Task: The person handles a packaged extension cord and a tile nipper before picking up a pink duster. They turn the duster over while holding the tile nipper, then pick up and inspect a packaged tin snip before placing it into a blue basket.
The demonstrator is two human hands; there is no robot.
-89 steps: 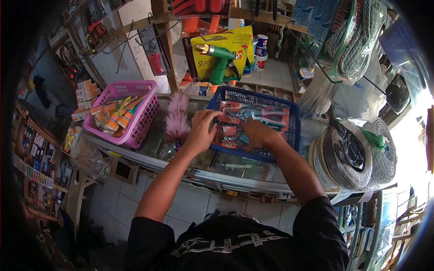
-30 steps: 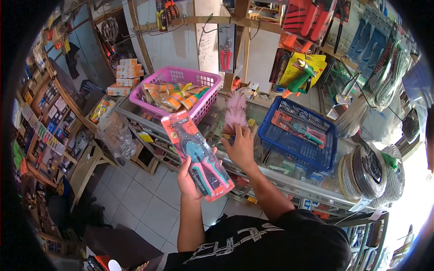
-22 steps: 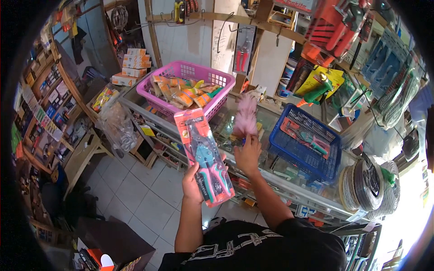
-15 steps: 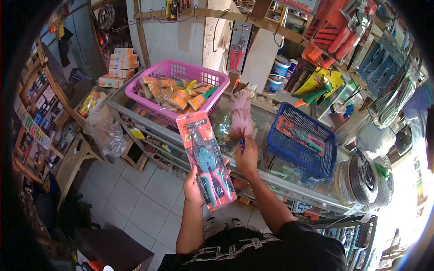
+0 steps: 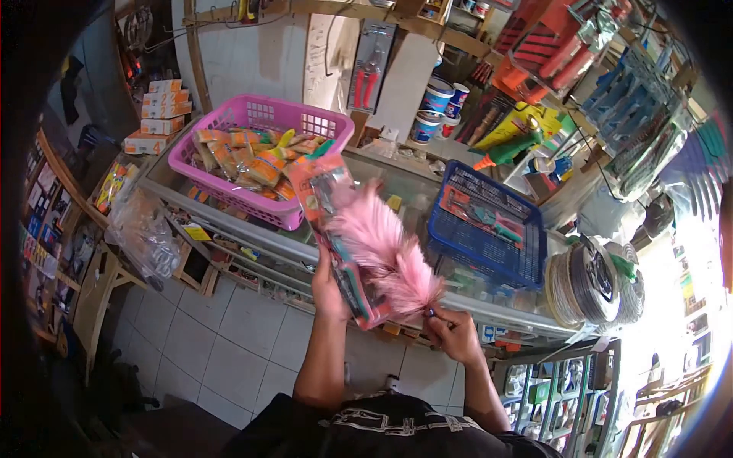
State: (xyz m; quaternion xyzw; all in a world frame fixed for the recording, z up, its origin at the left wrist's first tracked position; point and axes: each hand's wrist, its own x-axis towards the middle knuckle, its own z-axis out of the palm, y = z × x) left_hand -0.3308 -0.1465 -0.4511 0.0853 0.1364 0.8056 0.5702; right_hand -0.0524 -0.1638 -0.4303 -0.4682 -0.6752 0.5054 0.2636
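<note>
My left hand (image 5: 329, 288) is closed on the left side of a packaged pair of snips (image 5: 324, 188), which has an orange card, a clear front and pink-and-teal handles. In my right hand (image 5: 452, 334) is a pink feather duster (image 5: 378, 248), gripped by its short handle. Its feathers lie across the front of the package and hide most of the tool inside. A blue basket (image 5: 489, 256) to the right holds another packaged tool (image 5: 485, 217) of similar look. The pink basket (image 5: 229, 177) behind the package contains several bagged paintbrushes (image 5: 263, 164).
Both baskets stand on a glass display counter (image 5: 298, 248). Wire spools (image 5: 588, 282) sit at its right end. Orange-and-white boxes (image 5: 163, 114) are stacked at the back left, and paint tubs (image 5: 429, 114) stand behind. A tiled floor (image 5: 244, 328) shows below.
The feather duster has swung down from above the counter onto the package. My right hand has moved right and lower. The camera view has shifted slightly right.
</note>
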